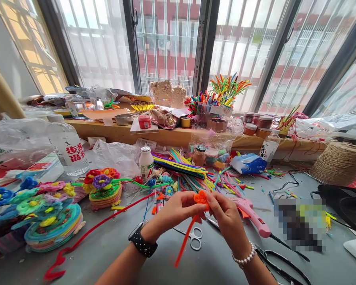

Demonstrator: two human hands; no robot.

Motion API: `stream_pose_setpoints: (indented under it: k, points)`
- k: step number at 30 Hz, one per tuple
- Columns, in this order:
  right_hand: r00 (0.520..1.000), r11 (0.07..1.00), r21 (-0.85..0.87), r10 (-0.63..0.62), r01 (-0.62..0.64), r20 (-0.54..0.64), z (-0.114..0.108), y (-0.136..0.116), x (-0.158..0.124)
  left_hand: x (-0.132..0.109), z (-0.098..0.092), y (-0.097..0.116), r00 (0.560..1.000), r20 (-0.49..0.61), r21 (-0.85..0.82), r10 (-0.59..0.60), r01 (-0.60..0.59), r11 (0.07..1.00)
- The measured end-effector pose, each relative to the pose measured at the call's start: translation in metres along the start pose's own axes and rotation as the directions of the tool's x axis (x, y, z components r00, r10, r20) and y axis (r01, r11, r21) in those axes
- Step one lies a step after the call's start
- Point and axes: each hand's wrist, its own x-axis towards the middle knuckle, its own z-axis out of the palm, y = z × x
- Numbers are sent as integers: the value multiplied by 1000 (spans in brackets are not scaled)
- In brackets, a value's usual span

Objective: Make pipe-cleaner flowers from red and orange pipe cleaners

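Between both hands, above the grey table, is an orange pipe cleaner (184,241) with its upper end bent into a small looped flower. My left hand (180,206) pinches the flower's left side; a watch is on that wrist. My right hand (225,210) grips the flower from the right, fingers closed, with a beaded bracelet below. The straight orange tail hangs down to the lower left. Under the hands lie small silver scissors (195,238), partly hidden. A pink glue gun (253,219) rests just right of my right hand.
Finished fuzzy flowers on coiled bases (55,229) stand at the left, beside a long red pipe cleaner (106,219). Behind the hands lie loose coloured pipe cleaners (180,166) and a small white bottle (146,164). Black-handled scissors (284,263) and a twine spool (341,162) are at the right.
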Motion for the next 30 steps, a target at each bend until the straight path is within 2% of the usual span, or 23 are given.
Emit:
stream_pose_setpoints:
  k: [7,10,11,13,15,17,20,23,25,27,30]
  points:
    - [995,991,-126,-32,44,97,-4,0,2,0,-4,-6,997,34,57,-74,72,996]
    - [999,990,-134,-30,34,26,-5,3,3,1,-8,-4,998,-5,70,-55,55,996]
    - [999,992,-126,-19,14,-37,-6,4,4,2,-9,-3,998,-43,66,-49,52,996]
    - [982,996,-84,25,-41,-187,-9,8,6,3,-14,0,981,-189,28,-36,42,999]
    - [951,996,6,83,-85,-297,-12,13,8,4,-18,1,933,-359,-80,-17,-13,997]
    - [933,988,111,137,-105,-334,-14,17,10,4,-20,0,893,-449,-183,-5,-87,979]
    - [934,969,210,192,-131,-302,-11,18,10,5,-16,-3,895,-446,-156,2,-80,985]
    - [959,961,236,194,-143,-207,-4,14,8,6,-6,-6,934,-356,0,26,-28,1000]
    - [980,968,207,165,-139,-114,0,10,6,6,1,-7,948,-314,61,54,-36,997]
    - [990,980,149,136,-130,-30,3,6,4,6,4,-7,939,-336,98,78,-48,994]
    - [994,993,48,105,-105,-16,4,3,3,5,2,-8,928,-369,133,55,-5,991]
